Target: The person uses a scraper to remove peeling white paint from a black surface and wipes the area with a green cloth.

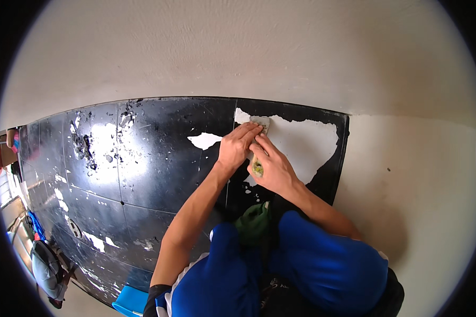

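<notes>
A scraper with a wide grey metal blade (260, 121) and a worn yellow-green handle (257, 168) lies low against the black tiled surface (169, 158). Around its handle my right hand (275, 168) is closed, thumb and fingers pointing toward the blade. My left hand (237, 145) is closed too, its fingers together and pressing on the blade from the left. Under and beside the tool, the black layer is gone over a large ragged white patch (304, 145). A smaller white patch (204, 140) shows left of my left hand. The blade's edge is partly hidden by my fingers.
A pale wall (195, 53) bounds the far side, another (412, 179) the right. Black flakes (84, 148) lie scattered at the left. My blue-clad knees (328, 253) are close below, with a green object (253, 222) between them. A blue plastic item (129, 301) stands lower left.
</notes>
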The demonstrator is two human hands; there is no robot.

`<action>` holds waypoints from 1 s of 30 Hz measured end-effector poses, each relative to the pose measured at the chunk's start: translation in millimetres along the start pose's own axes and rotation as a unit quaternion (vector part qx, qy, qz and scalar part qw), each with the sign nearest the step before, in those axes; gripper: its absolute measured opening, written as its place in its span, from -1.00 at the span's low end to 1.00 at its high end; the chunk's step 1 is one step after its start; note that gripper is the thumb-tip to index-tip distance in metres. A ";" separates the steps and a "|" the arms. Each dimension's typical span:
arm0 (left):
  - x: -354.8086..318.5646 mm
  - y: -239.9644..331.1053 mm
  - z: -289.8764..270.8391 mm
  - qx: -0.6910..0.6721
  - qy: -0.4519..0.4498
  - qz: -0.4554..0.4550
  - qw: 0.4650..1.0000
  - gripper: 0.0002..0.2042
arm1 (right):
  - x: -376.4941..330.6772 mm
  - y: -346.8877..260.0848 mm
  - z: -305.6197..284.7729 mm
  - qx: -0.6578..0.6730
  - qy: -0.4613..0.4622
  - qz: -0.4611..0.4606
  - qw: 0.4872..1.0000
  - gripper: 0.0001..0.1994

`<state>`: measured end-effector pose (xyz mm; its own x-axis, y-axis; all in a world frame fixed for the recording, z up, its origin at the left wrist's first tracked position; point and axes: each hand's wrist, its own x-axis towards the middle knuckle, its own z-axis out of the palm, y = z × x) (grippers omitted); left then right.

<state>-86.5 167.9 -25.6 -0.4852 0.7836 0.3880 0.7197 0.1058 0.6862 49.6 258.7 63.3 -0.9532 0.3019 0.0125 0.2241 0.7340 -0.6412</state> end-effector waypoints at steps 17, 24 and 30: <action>16.1 16.7 17.1 0.055 0.008 0.004 0.998 -0.70 | -23.3 37.9 -34.0 0.287 0.122 0.172 0.934 -0.56; 15.1 -3.9 3.7 0.078 0.049 -0.012 0.996 -0.70 | 7.7 39.8 -27.2 0.303 0.110 0.154 0.934 -0.60; 8.4 21.7 12.9 0.056 0.015 0.021 0.998 -0.71 | -22.9 32.7 -40.0 0.307 0.147 0.153 0.928 -0.60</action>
<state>-68.6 184.7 -15.3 -0.4671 0.7707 0.4334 0.7899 0.1433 0.5963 86.9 300.2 72.7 -0.7471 0.6585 -0.0904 0.2311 0.1298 -0.9642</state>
